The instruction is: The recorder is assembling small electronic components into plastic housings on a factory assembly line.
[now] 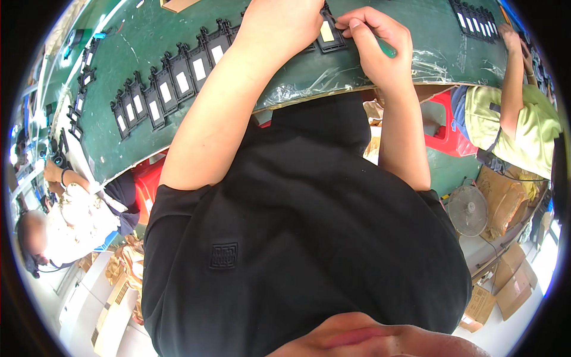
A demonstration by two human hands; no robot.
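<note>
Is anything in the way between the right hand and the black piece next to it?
Nothing that I can see. The right hand, holding a green-handled tool, is right beside the black piece. The left hand is on the other side, not between them.

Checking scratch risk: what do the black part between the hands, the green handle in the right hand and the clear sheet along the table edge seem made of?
Black part: likely moulded plastic, low-sheen; even colour, small clip-like edge shapes. Green handle: probably smooth plastic, from its bright colour. Clear sheet: plastic film, glossy, see-through, wrinkled.
</note>
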